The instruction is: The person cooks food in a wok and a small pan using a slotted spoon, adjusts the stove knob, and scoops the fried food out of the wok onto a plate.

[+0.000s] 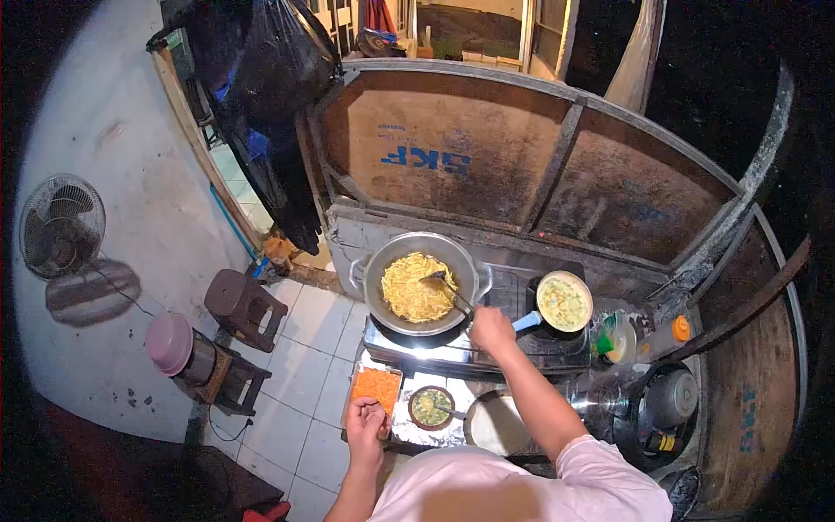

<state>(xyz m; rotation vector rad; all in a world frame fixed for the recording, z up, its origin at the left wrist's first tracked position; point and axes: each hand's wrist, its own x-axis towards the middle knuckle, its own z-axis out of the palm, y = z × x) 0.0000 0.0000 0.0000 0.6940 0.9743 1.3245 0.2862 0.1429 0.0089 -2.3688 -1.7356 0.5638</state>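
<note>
My right hand (493, 331) is wrapped around the handle of a dark spatula (439, 278). Its blade rests in yellow noodles (410, 291) inside a large two-handled wok (376, 296) on the stove. Down at the lower left, my left hand (366, 421) has its fingers curled together over the near corner of a tray of shredded carrot (377, 384). Whether those fingers hold the tray's edge, some shreds or nothing is hidden. Just right of the tray stands a small brown bowl (432, 424) of greenish mixture with a spoon in it.
A blue-handled pan (564, 302) of pale, vegetable-flecked food sits on the right burner. Beyond it are an orange-capped bottle (665, 335) and a metal pot (672, 398). A wooden panel (452, 139) borders the stove's back. Stools (241, 304) and a wall fan (63, 216) are leftward.
</note>
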